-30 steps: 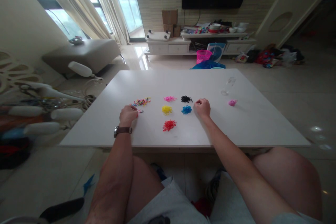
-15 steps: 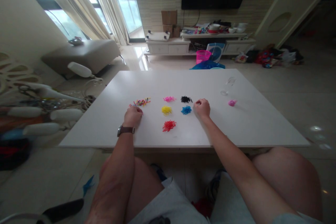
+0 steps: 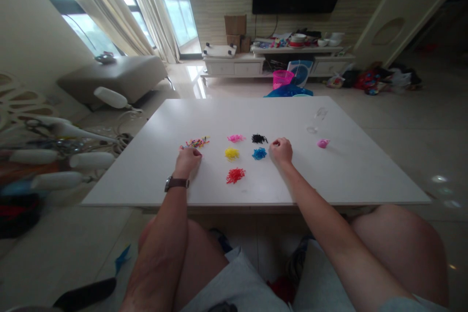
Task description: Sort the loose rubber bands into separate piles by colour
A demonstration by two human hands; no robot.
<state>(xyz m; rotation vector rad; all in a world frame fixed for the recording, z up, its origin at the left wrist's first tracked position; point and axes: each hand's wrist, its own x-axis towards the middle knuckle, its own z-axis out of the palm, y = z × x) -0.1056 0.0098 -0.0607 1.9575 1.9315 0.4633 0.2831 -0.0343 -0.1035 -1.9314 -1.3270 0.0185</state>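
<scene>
My left hand [image 3: 188,161], with a dark-strapped watch [image 3: 177,183] on its wrist, is closed in a pinch beside a mixed multicoloured pile [image 3: 198,142] of tiny strips. A small reddish piece shows at its fingertips; its kind is too small to make out. My right hand [image 3: 281,150] rests curled on the table, just right of a blue pile [image 3: 259,153] and a black pile [image 3: 259,138]. Whatever its fingers hold, if anything, is hidden. Between the hands lie a pink pile [image 3: 236,138], a yellow pile [image 3: 231,154] and a red pile [image 3: 235,175] of similar small pieces.
The white table [image 3: 351,180] carries a pink lump [image 3: 323,143] and a clear plastic container [image 3: 321,114] on the right. White-ended cabled objects [image 3: 91,161] stand off its left edge. A pink basket [image 3: 282,78] is beyond the far edge.
My left hand has shifted slightly to the right, away from the mixed pile, with the reddish piece at its fingertips. My right hand and the sorted piles have stayed put.
</scene>
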